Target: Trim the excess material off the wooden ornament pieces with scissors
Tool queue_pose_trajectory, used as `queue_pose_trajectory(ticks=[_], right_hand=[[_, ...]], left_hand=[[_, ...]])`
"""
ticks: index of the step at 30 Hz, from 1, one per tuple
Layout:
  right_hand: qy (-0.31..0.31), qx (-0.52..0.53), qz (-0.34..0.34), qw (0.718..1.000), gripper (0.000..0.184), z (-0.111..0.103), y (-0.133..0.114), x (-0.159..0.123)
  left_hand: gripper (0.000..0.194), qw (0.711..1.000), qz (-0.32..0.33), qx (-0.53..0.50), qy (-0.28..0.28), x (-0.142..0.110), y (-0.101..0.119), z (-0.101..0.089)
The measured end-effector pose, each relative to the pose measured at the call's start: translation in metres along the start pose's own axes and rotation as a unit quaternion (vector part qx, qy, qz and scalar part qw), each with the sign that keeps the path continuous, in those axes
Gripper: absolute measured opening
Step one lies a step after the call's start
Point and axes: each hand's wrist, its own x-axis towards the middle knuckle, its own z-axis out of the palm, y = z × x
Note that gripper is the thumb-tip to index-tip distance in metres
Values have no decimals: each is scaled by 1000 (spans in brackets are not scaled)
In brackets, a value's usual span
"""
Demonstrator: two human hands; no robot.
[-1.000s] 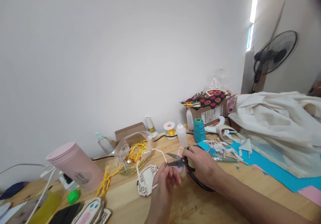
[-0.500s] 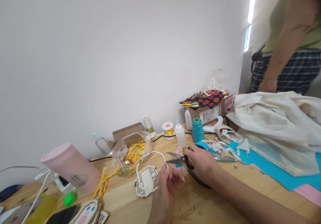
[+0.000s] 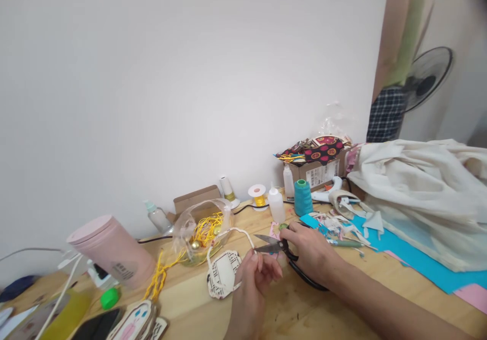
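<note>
My right hand (image 3: pixel 310 251) grips black-handled scissors (image 3: pixel 283 251), their blades open and pointing left. My left hand (image 3: pixel 255 274) pinches a white cord (image 3: pixel 243 232) right at the blade tips. The cord loops back to a white cut-out wooden ornament (image 3: pixel 222 275) lying on the wooden table (image 3: pixel 304 309) just left of my left hand.
A pink tumbler (image 3: pixel 114 251), a clear bag of yellow cord (image 3: pixel 201 231), a teal thread spool (image 3: pixel 302 198), glue bottles, a cardboard box of fabric (image 3: pixel 315 170), blue paper scraps and cream cloth (image 3: pixel 422 193) crowd the table. A person (image 3: pixel 395 66) stands at the back right by a fan (image 3: pixel 428 76).
The person at the back right has moved left and further away, so the fan shows again. My hands hold cord and scissors much as before.
</note>
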Motion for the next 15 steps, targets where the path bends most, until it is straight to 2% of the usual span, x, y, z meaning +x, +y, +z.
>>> queue_pose_trajectory(ticks=[5,8,11,15], right_hand=[[19,-4,11,1000,24,0,-2,-1],[47,38,1,998,23,-2,-3,-1],[73,184,-20,980,24,-2,-3,1],[50,390,-26,919,21,2,-7,2]], left_hand=[[25,1000,10,-1,3,1,-2,-1],[28,1000,9,-5,-13,1,-2,-2],[30,1000,10,16,-18,0,-2,-3],[31,995,6,95,-28,0,-6,-3]])
